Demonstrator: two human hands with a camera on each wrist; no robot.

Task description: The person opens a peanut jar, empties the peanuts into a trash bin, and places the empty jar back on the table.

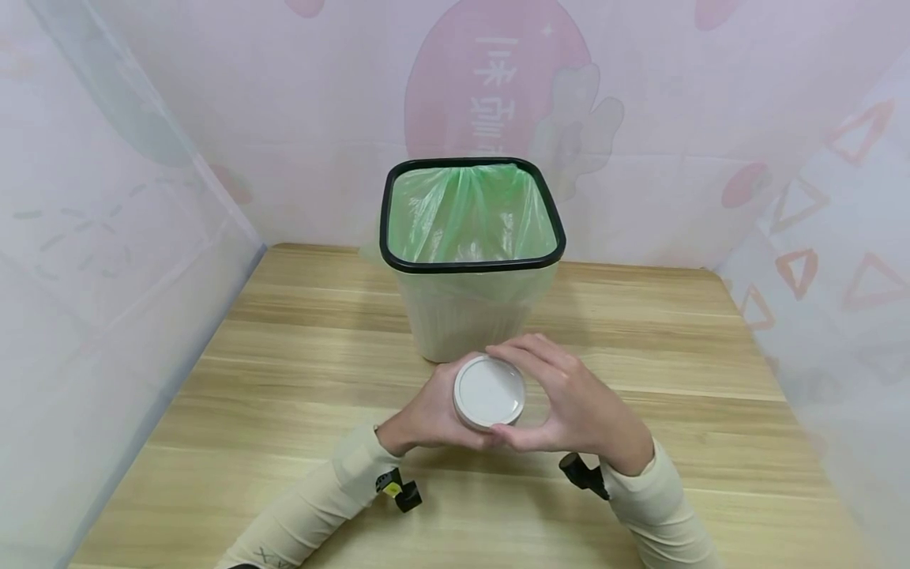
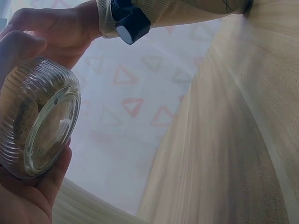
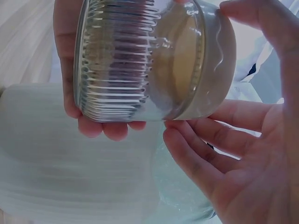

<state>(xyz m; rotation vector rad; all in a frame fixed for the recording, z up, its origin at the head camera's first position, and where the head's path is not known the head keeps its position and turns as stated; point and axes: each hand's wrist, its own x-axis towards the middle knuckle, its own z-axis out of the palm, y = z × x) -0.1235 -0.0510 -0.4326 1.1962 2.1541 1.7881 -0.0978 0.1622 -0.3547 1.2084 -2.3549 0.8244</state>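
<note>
A ribbed clear glass jar [image 3: 126, 60] with a white lid [image 1: 490, 391] is held over the table, its lid facing up toward the head camera. My left hand [image 1: 435, 409] grips the jar's body, fingers wrapped round the glass. On the lid's rim, my right hand [image 1: 576, 395] has its thumb on one side and fingertips on the other. The jar's round base [image 2: 53, 133] shows in the left wrist view. From the right wrist, the lid [image 3: 217, 60] appears seated on the jar. Whether anything is inside I cannot tell.
Just beyond the hands stands a pale bin [image 1: 465, 316] with a black rim [image 1: 472, 266] and a green plastic liner [image 1: 472, 213]. The wood-grain table [image 1: 298, 332] is bordered by printed cloth walls [image 1: 320, 95] at the back and both sides.
</note>
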